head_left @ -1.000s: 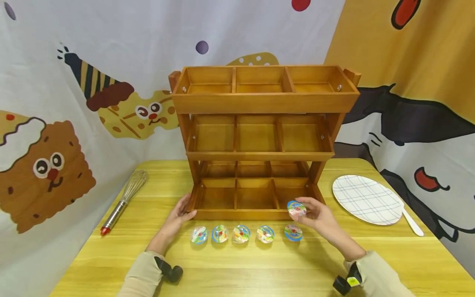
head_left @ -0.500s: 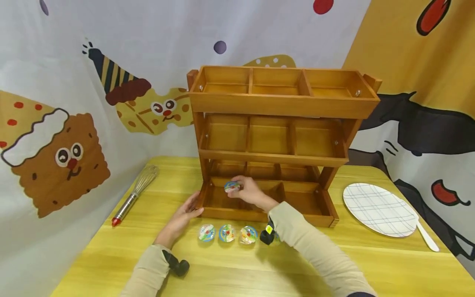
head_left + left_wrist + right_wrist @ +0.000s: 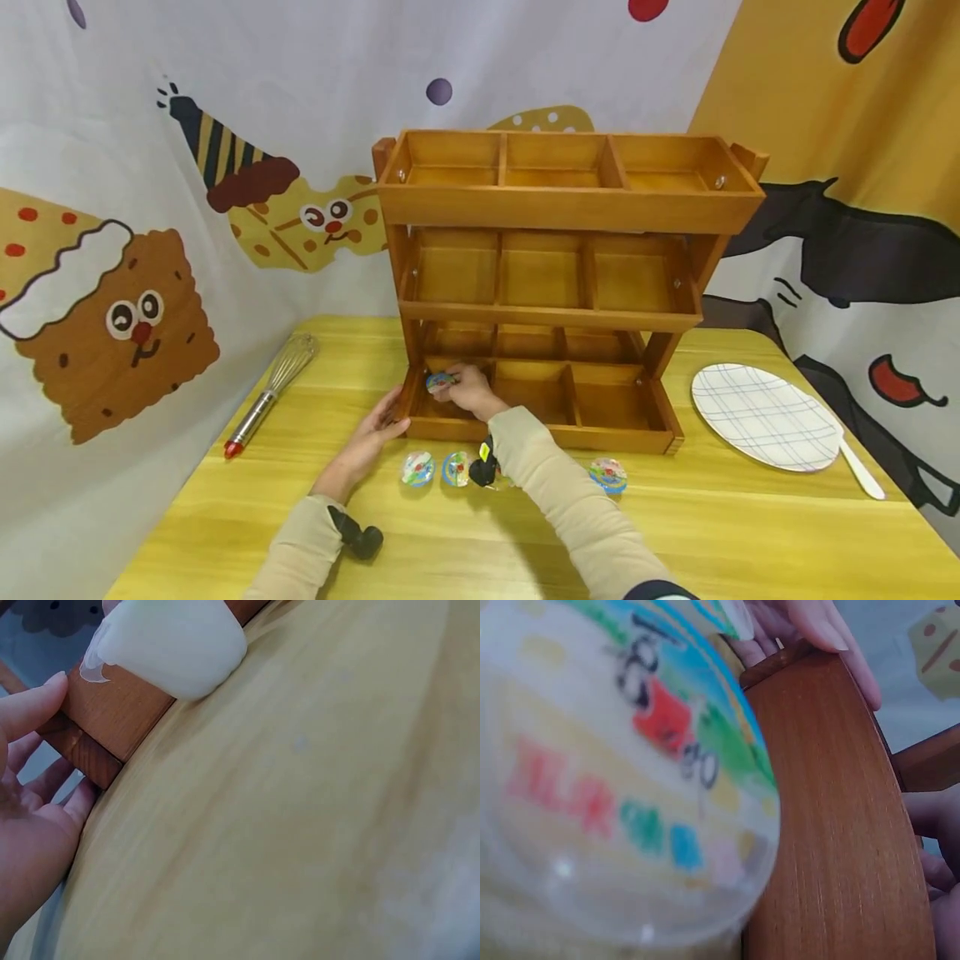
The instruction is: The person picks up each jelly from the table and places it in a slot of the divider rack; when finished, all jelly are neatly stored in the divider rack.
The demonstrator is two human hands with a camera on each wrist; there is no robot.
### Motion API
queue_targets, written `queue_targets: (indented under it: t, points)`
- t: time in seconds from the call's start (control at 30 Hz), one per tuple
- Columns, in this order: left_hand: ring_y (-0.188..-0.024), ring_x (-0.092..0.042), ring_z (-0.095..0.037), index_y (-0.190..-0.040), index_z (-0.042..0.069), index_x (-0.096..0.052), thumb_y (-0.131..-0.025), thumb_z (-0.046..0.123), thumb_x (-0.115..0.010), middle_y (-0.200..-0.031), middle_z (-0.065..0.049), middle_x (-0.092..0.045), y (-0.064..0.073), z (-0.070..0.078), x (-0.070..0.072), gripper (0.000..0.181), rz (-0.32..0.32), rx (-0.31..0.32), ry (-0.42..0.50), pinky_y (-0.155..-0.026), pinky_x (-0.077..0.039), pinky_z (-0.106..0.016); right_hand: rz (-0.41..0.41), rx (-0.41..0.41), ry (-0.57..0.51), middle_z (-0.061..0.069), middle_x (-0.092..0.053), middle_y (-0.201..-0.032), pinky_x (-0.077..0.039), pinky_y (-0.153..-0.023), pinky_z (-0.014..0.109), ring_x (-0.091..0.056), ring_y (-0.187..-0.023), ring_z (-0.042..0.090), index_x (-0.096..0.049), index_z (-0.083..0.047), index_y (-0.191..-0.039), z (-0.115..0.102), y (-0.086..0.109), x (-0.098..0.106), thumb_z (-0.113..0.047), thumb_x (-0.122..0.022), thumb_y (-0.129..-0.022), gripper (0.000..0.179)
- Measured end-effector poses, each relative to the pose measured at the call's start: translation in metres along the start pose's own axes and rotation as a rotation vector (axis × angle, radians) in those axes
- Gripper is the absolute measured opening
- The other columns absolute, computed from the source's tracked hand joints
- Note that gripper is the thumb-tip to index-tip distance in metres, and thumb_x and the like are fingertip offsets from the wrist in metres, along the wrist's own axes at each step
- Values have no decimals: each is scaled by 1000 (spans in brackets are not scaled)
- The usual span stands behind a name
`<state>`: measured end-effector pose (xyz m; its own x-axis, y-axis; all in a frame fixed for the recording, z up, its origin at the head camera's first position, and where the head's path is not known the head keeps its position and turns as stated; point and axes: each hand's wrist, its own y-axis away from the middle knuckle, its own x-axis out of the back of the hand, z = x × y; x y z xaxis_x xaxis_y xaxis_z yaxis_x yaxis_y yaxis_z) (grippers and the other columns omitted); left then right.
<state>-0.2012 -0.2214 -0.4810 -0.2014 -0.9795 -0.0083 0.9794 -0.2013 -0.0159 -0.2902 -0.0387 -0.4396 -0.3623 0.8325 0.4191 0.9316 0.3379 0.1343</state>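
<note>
A three-tier wooden display rack (image 3: 570, 212) stands at the middle of the table. My left hand (image 3: 369, 438) grips its lower left front corner, thumb on the front and fingers along the side. My right hand (image 3: 467, 390) reaches into the bottom tier's left compartment, pinching a small jelly cup (image 3: 440, 382) with a blue printed lid. More jelly cups sit in a row before the rack: one at the left end (image 3: 418, 469), a neighbour partly covered by the wrist camera, and one at right (image 3: 608, 476). My right sleeve hides the row's middle. A white cup (image 3: 176, 649) looms in the left wrist view.
A whisk (image 3: 272, 395) with a red-tipped handle lies at left. On the right, a white checked plate (image 3: 765, 414) lies beside a white utensil handle (image 3: 862, 468). A cartoon-printed curtain (image 3: 330, 75) hangs behind the table.
My right hand has carried the jelly cup from the rack's right front leftward and down into the bottom left compartment. My left hand has kept its grip on the corner. The head view has shifted.
</note>
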Motion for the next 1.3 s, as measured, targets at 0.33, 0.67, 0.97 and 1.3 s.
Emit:
queue_targets:
  t: [0.33, 0.67, 0.97, 1.3]
  points:
    - [-137, -9, -31, -143, 15, -11, -90, 14, -50, -150, -10, -10, -4, -5, 3, 66, -3, -6, 10, -111, -8, -50, 41, 85, 12, 20, -45, -128, -44, -90, 43, -46, -116, 33, -30, -9, -136, -11, 14, 14, -22, -72, -73, 77]
    - [-137, -6, -34, -144, 16, -9, -89, 16, -51, -150, -11, -5, 0, 0, 0, 68, 15, 22, -12, -109, -7, -54, -2, 374, -60, 17, -59, -112, -48, -87, 32, -58, -100, 27, -49, -8, -120, -4, 105, 101, -17, -66, -80, 44]
    - [-137, -2, -34, -143, 16, -10, -90, 16, -50, -150, -10, -5, 0, -2, -2, 67, -1, 24, -17, -110, -4, -54, 10, 358, 57, 24, -61, -102, -51, -69, 25, -61, -85, 16, -56, 4, -107, 98, 181, 168, -15, -61, -83, 32]
    - [-136, -8, -31, -143, 16, -13, -89, 15, -51, -150, -9, -10, -2, 0, -3, 66, 27, 17, 4, -110, -9, -51, 153, 360, 36, 24, -61, -104, -50, -76, 18, -59, -89, 5, -55, 6, -111, 137, 188, 165, -9, -67, -77, 39]
